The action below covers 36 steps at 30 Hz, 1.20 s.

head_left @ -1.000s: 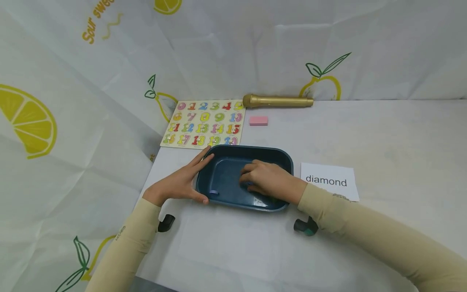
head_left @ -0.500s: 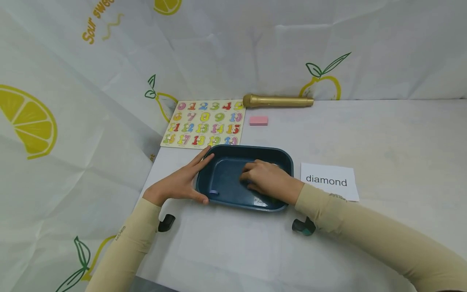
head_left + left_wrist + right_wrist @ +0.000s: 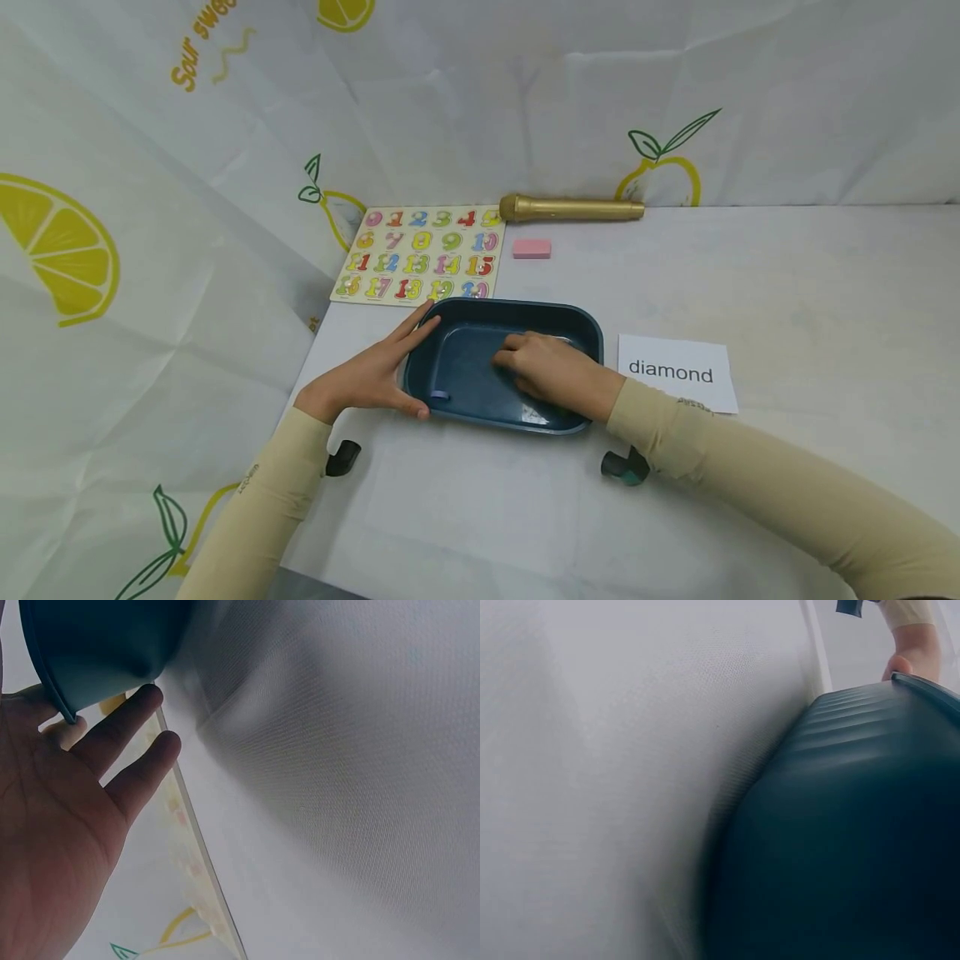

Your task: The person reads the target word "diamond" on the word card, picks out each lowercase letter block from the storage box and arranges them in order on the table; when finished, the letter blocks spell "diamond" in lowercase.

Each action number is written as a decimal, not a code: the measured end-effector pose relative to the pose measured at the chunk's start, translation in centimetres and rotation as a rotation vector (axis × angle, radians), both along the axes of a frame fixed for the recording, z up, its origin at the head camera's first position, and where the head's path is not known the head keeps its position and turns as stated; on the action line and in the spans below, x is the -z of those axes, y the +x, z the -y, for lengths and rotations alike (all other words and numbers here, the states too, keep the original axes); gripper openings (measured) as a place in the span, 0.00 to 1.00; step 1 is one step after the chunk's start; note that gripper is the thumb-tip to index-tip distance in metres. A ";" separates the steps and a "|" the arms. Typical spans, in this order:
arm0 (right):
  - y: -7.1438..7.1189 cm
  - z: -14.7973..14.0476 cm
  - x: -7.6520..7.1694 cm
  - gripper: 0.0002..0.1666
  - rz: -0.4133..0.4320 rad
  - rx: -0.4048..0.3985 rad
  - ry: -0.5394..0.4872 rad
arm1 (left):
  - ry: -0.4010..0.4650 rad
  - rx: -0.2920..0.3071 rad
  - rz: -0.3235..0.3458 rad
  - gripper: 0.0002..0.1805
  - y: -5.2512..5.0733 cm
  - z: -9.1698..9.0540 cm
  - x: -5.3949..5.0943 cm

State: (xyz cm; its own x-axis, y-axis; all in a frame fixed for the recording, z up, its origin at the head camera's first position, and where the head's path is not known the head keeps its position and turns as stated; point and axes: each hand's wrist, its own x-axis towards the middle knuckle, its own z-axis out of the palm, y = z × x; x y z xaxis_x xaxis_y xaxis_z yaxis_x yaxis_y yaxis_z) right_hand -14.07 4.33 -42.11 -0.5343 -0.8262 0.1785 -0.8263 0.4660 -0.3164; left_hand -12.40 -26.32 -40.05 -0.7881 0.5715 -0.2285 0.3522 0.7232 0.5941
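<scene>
A dark blue plastic tray (image 3: pixel 468 342) sits on the white table. My left hand (image 3: pixel 363 375) rests against its left end, thumb at the near side and straight, spread fingers along the rim; the left wrist view shows these fingers (image 3: pixel 142 765) against the tray's outer wall. Inside the tray, towards its right half, my right hand (image 3: pixel 558 371) is low over the floor with fingers bent down. Whatever lies under those fingertips is hidden. A small purple-blue curved piece (image 3: pixel 440 395) lies near the tray's near left corner. In the right wrist view the tray's wall (image 3: pixel 840 825) hides my right hand.
Behind the tray lie a number puzzle board (image 3: pixel 420 254), a gold microphone (image 3: pixel 573 208) and a pink block (image 3: pixel 532 248). A white card reading "diamond" (image 3: pixel 675 372) lies to the right, beside my right forearm. Black wrist-worn devices (image 3: pixel 343 458) hang below both wrists.
My right hand's fingers have shifted slightly within the tray, and a bluish bit seen at its fingertips earlier is now out of sight. My left hand and the tray have stayed put.
</scene>
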 end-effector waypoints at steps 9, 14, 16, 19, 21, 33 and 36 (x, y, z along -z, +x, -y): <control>0.0 0.1 -0.1 0.16 0.001 0.012 0.010 | 0.000 0.009 -0.013 0.74 0.0 0.0 0.1; -0.4 -0.3 -0.5 0.16 0.086 0.038 -0.039 | -0.004 0.008 -0.012 0.74 -0.1 0.1 0.3; -0.7 -0.7 -1.0 0.15 0.096 0.031 -0.100 | -0.006 0.008 -0.010 0.74 -0.1 0.0 0.3; -1.1 -1.6 -2.1 0.14 0.091 0.012 -0.203 | -0.012 0.004 -0.008 0.74 -0.1 0.0 0.2; -1.3 -2.3 -3.0 0.15 0.075 0.003 -0.267 | -0.017 0.002 -0.007 0.74 -0.1 -0.1 0.1; 0.1 -8.0 -7.2 0.24 -0.018 0.073 -0.494 | -0.017 0.002 -0.003 0.74 0.0 -0.2 -0.2; 0.7 -9.4 -7.6 0.26 -0.024 0.092 -0.528 | -0.023 -0.001 -0.004 0.74 0.1 -0.2 -0.2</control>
